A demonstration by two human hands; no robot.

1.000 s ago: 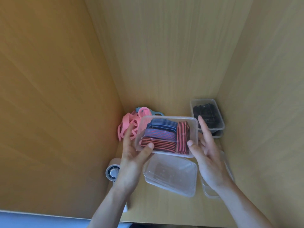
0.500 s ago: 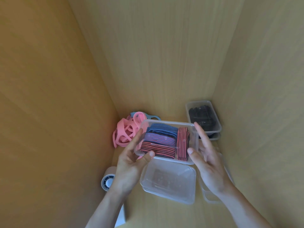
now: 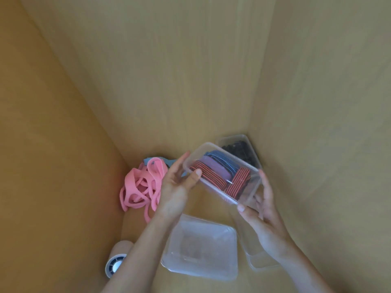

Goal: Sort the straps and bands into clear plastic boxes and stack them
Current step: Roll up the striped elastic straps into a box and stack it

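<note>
Both hands hold the filled clear box [image 3: 248, 192] tilted, just in front of the black-strap box [image 3: 232, 137] — the left hand [image 3: 177, 191] pinches one short end, thumb on the rim, and the right hand [image 3: 264, 218] cups the other end from beneath. The plastic looks thin, light, bendy and probably slippery, so end grips suit it — the rolled striped straps [image 3: 213, 176] could slide if it tips further

Wooden side panels [image 3: 53, 123], wooden back panel [image 3: 169, 70], soft even light
</note>
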